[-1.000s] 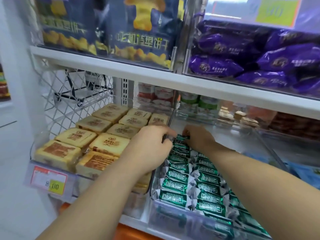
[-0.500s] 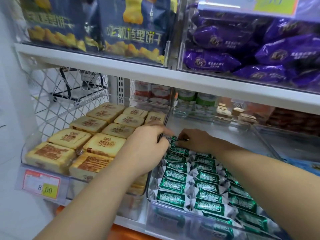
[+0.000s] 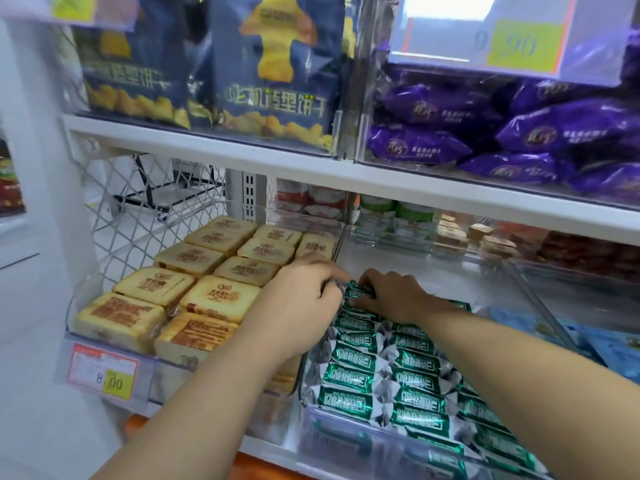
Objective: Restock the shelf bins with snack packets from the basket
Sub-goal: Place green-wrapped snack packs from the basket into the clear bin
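Note:
A clear plastic bin (image 3: 419, 268) on the lower shelf holds rows of green and silver snack packets (image 3: 388, 368). Both my hands reach to the far end of those rows. My left hand (image 3: 298, 306) has curled fingers pinching the left end of the rearmost green packet (image 3: 360, 292). My right hand (image 3: 398, 296) grips the same packet from the right, fingers curled over it. The back half of the bin floor is bare. The basket is out of view.
Left of the green packets, another clear bin holds several square toast-printed cakes (image 3: 194, 296) behind a price tag (image 3: 104, 372). The shelf above (image 3: 311, 174) carries dark blue biscuit bags (image 3: 277, 81) and purple packets (image 3: 519, 140). Blue packets (image 3: 588, 341) lie in the bin to the right.
Both hands stay at the far end of the green rows on the same packet, barely shifting. The camera view has moved a little.

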A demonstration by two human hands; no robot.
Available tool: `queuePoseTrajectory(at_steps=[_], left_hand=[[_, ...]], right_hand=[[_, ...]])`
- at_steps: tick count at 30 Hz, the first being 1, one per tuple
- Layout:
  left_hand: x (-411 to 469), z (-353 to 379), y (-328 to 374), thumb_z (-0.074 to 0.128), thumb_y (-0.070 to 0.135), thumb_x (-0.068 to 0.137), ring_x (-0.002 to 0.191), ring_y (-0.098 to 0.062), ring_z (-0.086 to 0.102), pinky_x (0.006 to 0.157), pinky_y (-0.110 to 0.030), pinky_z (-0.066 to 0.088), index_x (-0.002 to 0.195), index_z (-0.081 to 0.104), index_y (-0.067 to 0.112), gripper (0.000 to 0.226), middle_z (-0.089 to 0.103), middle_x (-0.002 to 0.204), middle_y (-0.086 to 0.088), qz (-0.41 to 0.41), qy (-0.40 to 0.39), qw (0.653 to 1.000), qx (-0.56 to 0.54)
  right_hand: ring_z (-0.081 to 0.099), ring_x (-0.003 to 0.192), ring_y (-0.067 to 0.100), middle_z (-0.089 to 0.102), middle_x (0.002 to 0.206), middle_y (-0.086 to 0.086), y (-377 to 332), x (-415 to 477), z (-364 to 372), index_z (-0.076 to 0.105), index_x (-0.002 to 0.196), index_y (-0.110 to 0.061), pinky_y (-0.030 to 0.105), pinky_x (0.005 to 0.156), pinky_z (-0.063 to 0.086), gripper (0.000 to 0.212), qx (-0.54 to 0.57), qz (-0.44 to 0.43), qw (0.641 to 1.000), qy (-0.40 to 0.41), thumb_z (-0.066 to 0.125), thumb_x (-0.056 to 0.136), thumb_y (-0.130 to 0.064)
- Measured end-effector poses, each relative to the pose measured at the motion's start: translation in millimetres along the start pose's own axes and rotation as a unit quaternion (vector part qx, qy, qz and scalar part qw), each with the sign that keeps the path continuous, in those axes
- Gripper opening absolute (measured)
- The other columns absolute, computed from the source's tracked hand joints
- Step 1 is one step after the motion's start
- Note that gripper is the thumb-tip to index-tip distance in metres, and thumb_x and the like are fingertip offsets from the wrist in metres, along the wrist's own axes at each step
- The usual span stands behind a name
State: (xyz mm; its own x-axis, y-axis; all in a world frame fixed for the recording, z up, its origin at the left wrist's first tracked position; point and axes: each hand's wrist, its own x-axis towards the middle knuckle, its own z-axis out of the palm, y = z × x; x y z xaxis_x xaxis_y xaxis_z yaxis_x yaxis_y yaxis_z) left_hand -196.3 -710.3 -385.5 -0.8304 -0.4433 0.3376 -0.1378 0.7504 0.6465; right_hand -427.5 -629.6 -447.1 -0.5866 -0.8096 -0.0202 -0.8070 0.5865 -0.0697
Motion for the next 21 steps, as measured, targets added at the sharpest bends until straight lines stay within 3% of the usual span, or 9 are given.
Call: queuePoseTrajectory(at_steps=[3,5,7,11,13,16,21], left_hand=[[-3,-1,-4,0.043,0.023,0.100,0.063,0.005,0.048,0.059,-0.006,0.038,0.125,0.065,0.032,0.034,0.061,0.107,0.014,0.020,-0.003,0.999,0.045],[-8,0,-6,0.043,0.023,0.100,0.094,0.003,0.056,0.086,-0.016,0.045,0.129,0.063,0.032,0.036,0.061,0.124,0.013,0.038,-0.009,0.996,0.081],[-13,-3,-4,0.043,0.022,0.100,0.119,-0.002,0.050,0.105,-0.023,0.041,0.131,0.060,0.033,0.037,0.057,0.133,0.015,0.055,-0.020,0.993,0.107],[-25,-19,9,0.045,0.024,0.101,0.128,0.000,0.042,0.118,-0.030,0.030,0.133,0.055,0.036,0.036,0.052,0.137,0.020,0.109,-0.040,0.978,0.172],[-40,-27,18,0.044,0.025,0.101,0.127,0.000,0.041,0.118,-0.029,0.026,0.132,0.055,0.037,0.035,0.051,0.135,0.021,0.135,-0.049,0.969,0.202],[-68,-31,28,0.047,0.024,0.096,0.118,-0.007,0.049,0.109,-0.035,0.035,0.124,0.059,0.035,0.032,0.056,0.126,0.018,0.201,-0.070,0.943,0.257],[-111,-17,53,0.040,0.025,0.085,0.096,-0.023,0.064,0.088,-0.039,0.051,0.109,0.065,0.024,0.034,0.066,0.106,0.003,0.271,-0.113,0.906,0.306]], right_hand=[[0.059,0.105,0.022,0.065,0.115,-0.002,-8,-9,-3,0.061,0.119,-0.027,0.040,0.091,0.043,0.042,0.051,-0.003,0.999,0.002,0.040,0.099,-0.058],[0.057,0.113,0.023,0.063,0.128,-0.001,-15,-22,-7,0.062,0.124,-0.027,0.041,0.097,0.044,0.037,0.072,-0.001,0.997,0.006,0.040,0.103,-0.048],[0.054,0.122,0.022,0.056,0.139,-0.003,-22,-40,-16,0.057,0.134,-0.029,0.040,0.104,0.043,0.036,0.102,0.003,0.995,0.020,0.040,0.104,-0.041],[0.059,0.116,0.017,0.060,0.137,-0.007,-41,-96,-42,0.058,0.132,-0.033,0.036,0.102,0.048,0.033,0.146,-0.030,0.986,0.074,0.045,0.102,-0.034],[0.057,0.120,0.010,0.062,0.132,-0.010,-53,-138,-55,0.062,0.130,-0.029,0.028,0.104,0.044,0.031,0.139,-0.073,0.982,0.101,0.048,0.102,-0.031],[0.057,0.114,0.001,0.066,0.120,-0.015,-63,-201,-60,0.068,0.122,-0.026,0.018,0.099,0.041,0.027,0.165,-0.108,0.972,0.129,0.055,0.099,-0.026],[0.063,0.101,-0.004,0.071,0.106,-0.019,-58,-273,-35,0.073,0.108,-0.027,0.021,0.092,0.049,0.025,0.248,-0.139,0.951,0.122,0.057,0.090,-0.033]])
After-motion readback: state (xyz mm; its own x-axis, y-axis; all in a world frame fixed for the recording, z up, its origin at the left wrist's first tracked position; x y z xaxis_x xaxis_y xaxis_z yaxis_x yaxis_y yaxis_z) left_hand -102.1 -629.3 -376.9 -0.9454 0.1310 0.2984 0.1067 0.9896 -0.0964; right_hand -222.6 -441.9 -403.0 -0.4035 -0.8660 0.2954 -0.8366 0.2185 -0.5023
